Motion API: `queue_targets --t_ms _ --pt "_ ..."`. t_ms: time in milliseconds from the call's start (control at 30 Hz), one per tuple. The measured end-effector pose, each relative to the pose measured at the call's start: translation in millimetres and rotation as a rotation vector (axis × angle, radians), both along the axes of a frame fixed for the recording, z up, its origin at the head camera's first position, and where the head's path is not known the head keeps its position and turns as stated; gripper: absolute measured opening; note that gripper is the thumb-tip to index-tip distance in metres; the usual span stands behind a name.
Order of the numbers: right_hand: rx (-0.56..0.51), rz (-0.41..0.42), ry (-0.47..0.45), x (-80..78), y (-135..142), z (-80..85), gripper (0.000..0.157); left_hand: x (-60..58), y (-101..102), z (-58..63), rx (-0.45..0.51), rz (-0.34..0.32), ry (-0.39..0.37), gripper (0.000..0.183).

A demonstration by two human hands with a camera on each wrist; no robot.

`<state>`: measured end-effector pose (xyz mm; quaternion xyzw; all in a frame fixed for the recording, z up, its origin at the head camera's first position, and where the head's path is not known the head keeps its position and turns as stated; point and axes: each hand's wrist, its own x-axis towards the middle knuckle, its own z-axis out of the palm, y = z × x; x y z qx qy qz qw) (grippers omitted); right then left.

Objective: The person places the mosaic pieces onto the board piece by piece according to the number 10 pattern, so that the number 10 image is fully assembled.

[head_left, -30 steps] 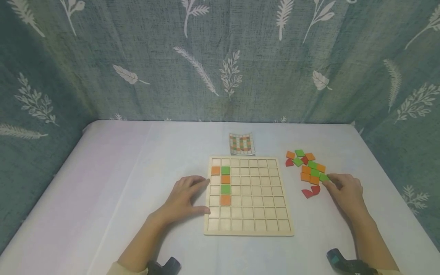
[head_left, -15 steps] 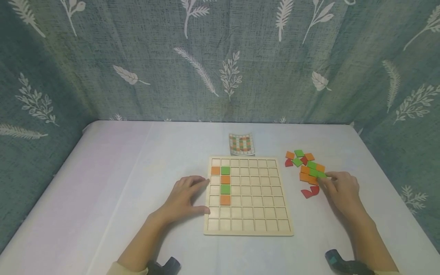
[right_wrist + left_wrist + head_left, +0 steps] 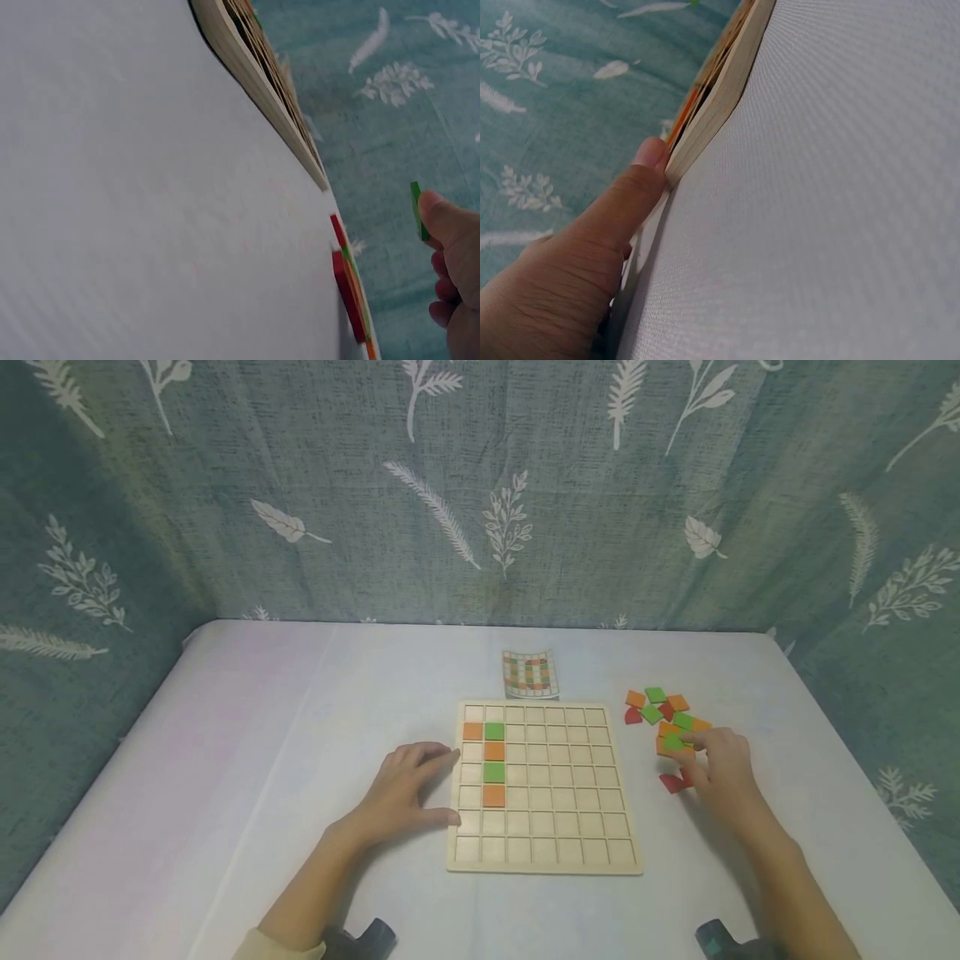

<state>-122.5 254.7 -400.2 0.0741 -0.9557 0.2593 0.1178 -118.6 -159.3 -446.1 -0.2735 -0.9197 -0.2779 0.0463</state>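
Observation:
A pale wooden grid board (image 3: 563, 799) lies on the table, with an orange tile (image 3: 473, 732) and several other orange and green tiles in its two left columns. My left hand (image 3: 401, 787) rests at the board's left side, its thumb and forefinger touching the edge. In the left wrist view the thumb (image 3: 649, 156) lies against the board's rim. My right hand (image 3: 726, 774) pinches a green square tile (image 3: 672, 742) between thumb and fingers. That green tile (image 3: 418, 210) is held above the table in the right wrist view. Below it the pile is partly hidden.
Loose green, orange and red pieces are spread right of the board, among them a green tile (image 3: 652, 714) and a red rounded piece (image 3: 671, 783). Behind the board stands a small curved pattern card (image 3: 530, 674). A leaf-patterned curtain (image 3: 420, 560) borders the white table (image 3: 300, 710).
My right hand has picked up the green tile from the right edge of the pile and moved left with it, over the orange tiles. My left hand stays at the board.

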Motion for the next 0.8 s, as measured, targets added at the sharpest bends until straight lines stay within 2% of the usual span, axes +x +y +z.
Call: queue_targets --t_ms 267,333,433,667,800 --pt "-0.036 0.2 0.237 3.6 -20 -1.1 0.029 -1.3 3 3.9 -0.016 -0.004 0.005 0.083" --pt "-0.039 0.231 0.262 3.7 -27 -2.7 0.028 -0.7 3 4.3 -0.018 -0.003 0.008 0.083" --pt "-0.044 0.254 0.24 4.6 -40 -3.1 0.027 0.2 2 4.5 -0.015 0.003 0.008 0.082" --pt "-0.04 0.239 0.012 9.4 -69 5.0 0.025 1.0 1 1.4 -0.007 0.006 -0.002 0.081" --pt "-0.035 0.276 0.005 9.4 -83 7.0 0.027 0.9 1 0.4 0.001 -0.002 0.012 0.081"
